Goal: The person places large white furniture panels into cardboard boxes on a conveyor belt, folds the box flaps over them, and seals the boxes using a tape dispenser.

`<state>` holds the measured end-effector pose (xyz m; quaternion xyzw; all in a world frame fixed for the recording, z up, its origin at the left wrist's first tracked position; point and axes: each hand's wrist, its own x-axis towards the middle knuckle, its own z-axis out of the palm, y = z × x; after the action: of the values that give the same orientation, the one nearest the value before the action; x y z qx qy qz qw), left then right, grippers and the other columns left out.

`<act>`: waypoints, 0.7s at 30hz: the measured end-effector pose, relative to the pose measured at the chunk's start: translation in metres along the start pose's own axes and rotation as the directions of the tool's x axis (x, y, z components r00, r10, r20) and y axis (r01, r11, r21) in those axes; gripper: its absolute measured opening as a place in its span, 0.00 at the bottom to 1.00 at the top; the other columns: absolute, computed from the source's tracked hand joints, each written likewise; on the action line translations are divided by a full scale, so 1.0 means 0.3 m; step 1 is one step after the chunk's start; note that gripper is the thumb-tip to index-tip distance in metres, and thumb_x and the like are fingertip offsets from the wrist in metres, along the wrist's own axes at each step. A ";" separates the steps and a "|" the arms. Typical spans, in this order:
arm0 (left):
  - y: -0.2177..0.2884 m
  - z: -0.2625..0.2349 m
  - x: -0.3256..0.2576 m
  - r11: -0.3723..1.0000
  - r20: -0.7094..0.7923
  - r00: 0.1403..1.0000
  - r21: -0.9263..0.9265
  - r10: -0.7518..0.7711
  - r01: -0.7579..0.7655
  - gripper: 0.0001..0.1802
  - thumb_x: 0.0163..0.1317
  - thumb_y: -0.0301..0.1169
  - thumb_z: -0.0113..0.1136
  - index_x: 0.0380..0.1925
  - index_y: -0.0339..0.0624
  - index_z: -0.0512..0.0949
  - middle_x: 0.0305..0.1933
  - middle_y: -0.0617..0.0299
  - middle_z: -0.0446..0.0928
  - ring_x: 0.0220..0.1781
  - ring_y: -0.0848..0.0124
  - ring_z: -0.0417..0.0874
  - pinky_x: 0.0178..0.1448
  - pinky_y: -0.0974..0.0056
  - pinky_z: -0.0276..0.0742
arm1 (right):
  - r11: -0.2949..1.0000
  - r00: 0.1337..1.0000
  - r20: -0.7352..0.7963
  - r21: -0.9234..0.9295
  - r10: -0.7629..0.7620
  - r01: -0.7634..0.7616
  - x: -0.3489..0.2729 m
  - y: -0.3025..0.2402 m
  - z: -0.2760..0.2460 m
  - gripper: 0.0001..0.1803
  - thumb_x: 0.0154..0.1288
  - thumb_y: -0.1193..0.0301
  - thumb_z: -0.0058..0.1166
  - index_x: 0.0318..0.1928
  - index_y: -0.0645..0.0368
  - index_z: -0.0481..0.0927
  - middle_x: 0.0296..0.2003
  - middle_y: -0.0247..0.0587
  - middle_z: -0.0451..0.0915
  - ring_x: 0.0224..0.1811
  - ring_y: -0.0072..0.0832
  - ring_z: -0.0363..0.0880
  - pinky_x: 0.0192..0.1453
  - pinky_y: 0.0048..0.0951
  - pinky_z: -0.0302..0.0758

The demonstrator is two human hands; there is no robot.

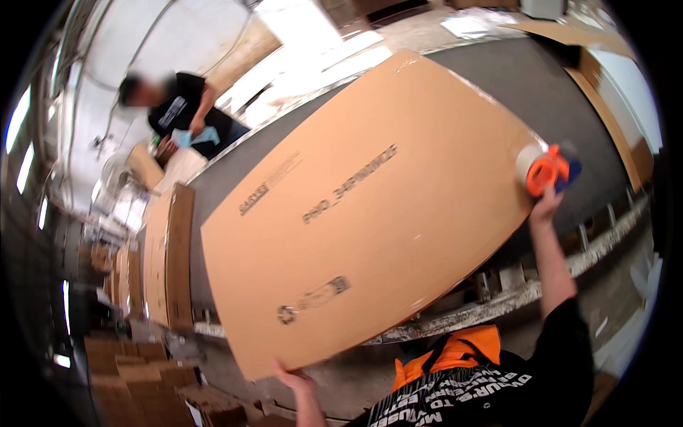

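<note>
A large, flat brown cardboard box lies aslant across the dark conveyor belt, its near left corner sticking out past the belt's side. That corner is in my left hand, with the thumb against the edge and the other fingers mostly hidden. At the box's right end, my right hand grips an orange and blue tape dispenser that carries a roll of tape. The dispenser sits at the box's edge. Shiny strips that look like clear tape show along the far right edge.
Across the belt, a person in black holds something light blue. More boxes stand on the line at left. An open carton is at far right. A worn metal rail runs along the near side; folded cardboard is piled lower left.
</note>
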<state>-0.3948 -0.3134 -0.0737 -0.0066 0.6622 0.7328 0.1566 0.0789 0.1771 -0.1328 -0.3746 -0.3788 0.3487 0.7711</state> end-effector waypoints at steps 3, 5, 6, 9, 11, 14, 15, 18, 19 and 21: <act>-0.164 0.044 -0.505 0.963 0.045 0.984 0.218 -0.172 0.158 0.23 0.68 0.45 0.53 0.55 0.40 0.75 0.52 0.56 0.78 0.56 0.62 0.77 0.61 0.55 0.72 | 0.980 0.986 0.153 -0.198 0.059 -0.028 0.574 0.220 0.164 0.20 0.65 0.65 0.49 0.52 0.63 0.79 0.48 0.38 0.81 0.51 0.29 0.79 0.57 0.32 0.74; -0.173 0.185 -0.712 0.766 0.427 0.902 0.599 -0.062 -0.231 0.22 0.68 0.43 0.53 0.53 0.37 0.76 0.54 0.52 0.78 0.56 0.61 0.78 0.60 0.56 0.73 | 0.908 0.962 -0.012 -0.327 0.274 -0.262 0.647 0.162 0.490 0.15 0.55 0.62 0.58 0.39 0.60 0.82 0.34 0.31 0.82 0.35 0.22 0.79 0.42 0.30 0.75; -0.169 0.244 -0.783 0.747 0.518 0.850 0.603 -0.099 -0.281 0.22 0.68 0.42 0.53 0.54 0.37 0.76 0.54 0.52 0.78 0.56 0.60 0.78 0.60 0.55 0.73 | 0.952 0.933 0.279 -0.263 0.228 -0.154 0.656 0.226 0.596 0.13 0.54 0.64 0.59 0.37 0.57 0.82 0.31 0.29 0.79 0.33 0.21 0.76 0.38 0.29 0.73; -0.195 0.303 -0.906 0.800 0.581 0.755 0.586 -0.304 -0.129 0.22 0.68 0.41 0.54 0.55 0.38 0.75 0.55 0.50 0.78 0.57 0.58 0.77 0.62 0.54 0.72 | 0.898 0.755 0.485 -0.246 0.441 -0.366 0.159 0.086 0.977 0.09 0.49 0.67 0.58 0.32 0.55 0.78 0.27 0.29 0.73 0.28 0.21 0.70 0.34 0.28 0.69; -0.199 0.287 -0.961 0.818 0.604 0.687 0.574 -0.403 -0.026 0.23 0.67 0.41 0.54 0.56 0.38 0.75 0.56 0.48 0.77 0.58 0.57 0.77 0.63 0.53 0.71 | 0.765 0.537 0.632 -0.145 0.559 -0.627 -0.135 0.166 1.097 0.13 0.49 0.66 0.58 0.32 0.63 0.81 0.30 0.35 0.78 0.33 0.26 0.76 0.38 0.30 0.72; -0.152 0.213 -1.010 0.794 0.597 0.573 0.584 -0.562 0.169 0.23 0.67 0.40 0.55 0.57 0.38 0.75 0.56 0.46 0.77 0.59 0.55 0.77 0.65 0.52 0.70 | 0.772 0.382 0.672 -0.566 0.635 -0.288 -0.406 -0.010 1.148 0.19 0.38 0.56 0.59 0.29 0.54 0.86 0.30 0.42 0.84 0.39 0.36 0.81 0.49 0.29 0.73; -0.112 0.181 -1.012 0.770 0.594 0.519 0.593 -0.615 0.234 0.23 0.67 0.40 0.56 0.57 0.38 0.75 0.57 0.46 0.77 0.60 0.55 0.77 0.65 0.51 0.70 | 0.769 0.352 0.686 -0.595 0.637 -0.234 -0.421 -0.067 1.153 0.20 0.38 0.60 0.57 0.32 0.59 0.85 0.30 0.43 0.83 0.38 0.34 0.81 0.47 0.29 0.74; 0.132 0.010 -1.025 0.635 0.539 0.338 0.620 -0.772 0.461 0.24 0.67 0.39 0.56 0.58 0.38 0.74 0.57 0.44 0.77 0.61 0.53 0.76 0.67 0.50 0.69 | 0.706 0.219 0.686 -0.708 0.694 -0.019 -0.474 -0.157 1.160 0.33 0.37 0.65 0.60 0.49 0.68 0.82 0.36 0.48 0.84 0.42 0.32 0.81 0.51 0.30 0.76; 0.236 -0.056 -1.001 0.577 0.504 0.289 0.637 -0.814 0.511 0.24 0.67 0.39 0.57 0.59 0.38 0.74 0.58 0.43 0.77 0.61 0.52 0.76 0.67 0.50 0.69 | 0.709 0.234 0.690 -0.706 0.685 0.005 -0.476 -0.159 1.149 0.35 0.38 0.63 0.63 0.51 0.68 0.82 0.40 0.48 0.83 0.46 0.33 0.80 0.55 0.30 0.75; 0.451 -0.202 -0.867 0.560 0.454 0.333 0.720 -0.826 0.409 0.24 0.66 0.38 0.57 0.60 0.38 0.74 0.58 0.42 0.76 0.62 0.51 0.76 0.69 0.49 0.68 | 0.717 0.273 0.701 -0.695 0.658 0.058 -0.473 -0.176 1.128 0.38 0.39 0.60 0.67 0.54 0.66 0.81 0.48 0.50 0.81 0.54 0.36 0.78 0.61 0.32 0.72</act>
<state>-0.1917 -0.4398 0.1064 0.0778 0.6292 0.3454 0.6919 -0.2605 0.1413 0.0122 -0.3978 -0.7481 0.5064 0.1604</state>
